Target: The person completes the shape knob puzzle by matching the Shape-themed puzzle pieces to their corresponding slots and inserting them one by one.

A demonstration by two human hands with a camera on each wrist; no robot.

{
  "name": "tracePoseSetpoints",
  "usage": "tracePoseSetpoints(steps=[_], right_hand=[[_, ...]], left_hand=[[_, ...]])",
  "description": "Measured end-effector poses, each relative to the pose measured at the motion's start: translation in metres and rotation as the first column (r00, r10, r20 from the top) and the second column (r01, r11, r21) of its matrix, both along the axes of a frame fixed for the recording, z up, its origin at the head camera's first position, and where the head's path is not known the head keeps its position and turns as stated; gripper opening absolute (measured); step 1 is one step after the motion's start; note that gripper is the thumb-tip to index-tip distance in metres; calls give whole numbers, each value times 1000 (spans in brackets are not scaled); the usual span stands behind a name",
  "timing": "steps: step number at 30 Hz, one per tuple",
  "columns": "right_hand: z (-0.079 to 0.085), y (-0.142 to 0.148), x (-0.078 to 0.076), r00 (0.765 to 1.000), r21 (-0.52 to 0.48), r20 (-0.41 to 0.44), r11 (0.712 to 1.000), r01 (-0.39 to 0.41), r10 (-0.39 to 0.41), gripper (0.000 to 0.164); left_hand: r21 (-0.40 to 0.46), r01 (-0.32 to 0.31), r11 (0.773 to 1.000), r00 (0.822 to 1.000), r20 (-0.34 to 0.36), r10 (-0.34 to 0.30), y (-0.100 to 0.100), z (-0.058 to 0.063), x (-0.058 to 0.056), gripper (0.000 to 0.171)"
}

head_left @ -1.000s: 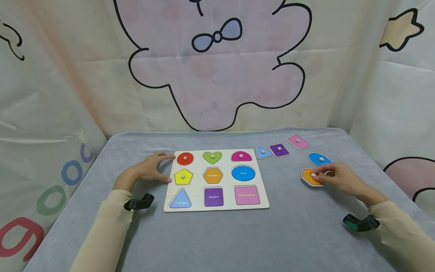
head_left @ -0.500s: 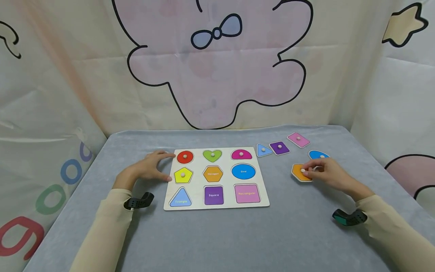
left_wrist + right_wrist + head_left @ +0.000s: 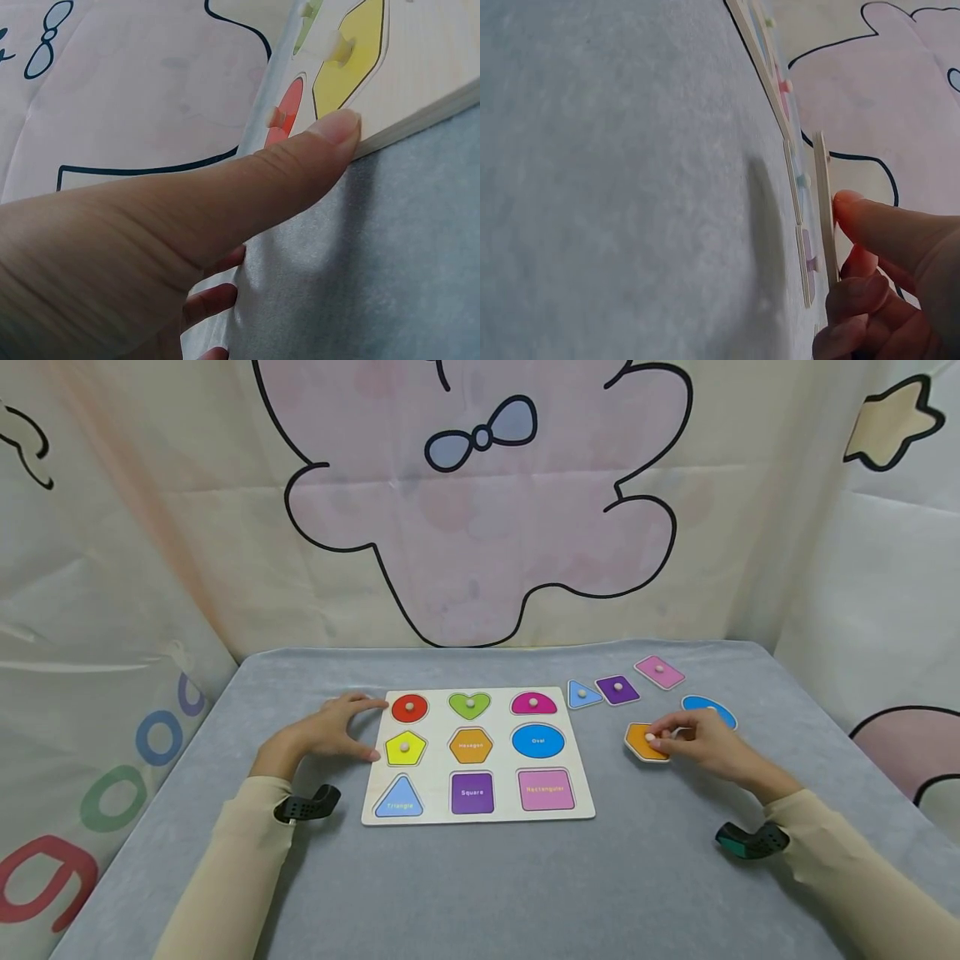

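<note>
Pinching an orange hexagon [image 3: 638, 745] by its small pale knob [image 3: 650, 737] in the right grip [image 3: 708, 747], with thumb and fingertips together on it. Held right at the tips of that grip, on the side toward the white board [image 3: 437, 789], and apart from the board's right edge. Seen edge-on in the right wrist view, raised clear of the desk [image 3: 480, 885], with a shadow [image 3: 769, 240] on the cloth below. Spread at the board's left edge, the thumb and fingers of the left grip [image 3: 315, 735] well apart. Touching that edge with the thumb, near the yellow pentagon [image 3: 405, 747]; just beside the red circle [image 3: 409, 707] with a fingertip. Set in the board's middle row and centre column, an orange slot [image 3: 471, 745]. Loose on the desk, off the board's far right corner: blue triangle [image 3: 581, 695], purple square [image 3: 617, 690], pink rectangle [image 3: 660, 672]. Close to the right grip, and partly hidden behind it, a blue oval [image 3: 701, 702].
</note>
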State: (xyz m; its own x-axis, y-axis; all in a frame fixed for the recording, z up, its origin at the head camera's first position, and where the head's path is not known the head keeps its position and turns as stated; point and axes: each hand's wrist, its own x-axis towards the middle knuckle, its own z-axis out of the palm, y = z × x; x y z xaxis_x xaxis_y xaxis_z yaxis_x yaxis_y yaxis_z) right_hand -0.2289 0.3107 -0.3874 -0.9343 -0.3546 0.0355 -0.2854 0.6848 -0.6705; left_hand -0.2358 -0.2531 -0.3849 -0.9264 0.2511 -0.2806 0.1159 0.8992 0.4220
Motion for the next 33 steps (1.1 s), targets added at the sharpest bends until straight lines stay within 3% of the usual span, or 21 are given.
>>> tracePoseSetpoints(steps=[13,25,33], right_hand=[[0,-25,-3,1000,-37,9,999,-20,21,22],[3,-47,-8,1000,7,26,1000,-17,17,25],[2,-62,-12,998,-26,6,997,-66,66,21]], left_hand=[[-1,1,1000,1000,-8,-1,1,-1,1,92],[-4,-4,1000,1000,-3,4,2,3,2,92],[-7,-2,1000,1000,-3,2,2,4,2,92]])
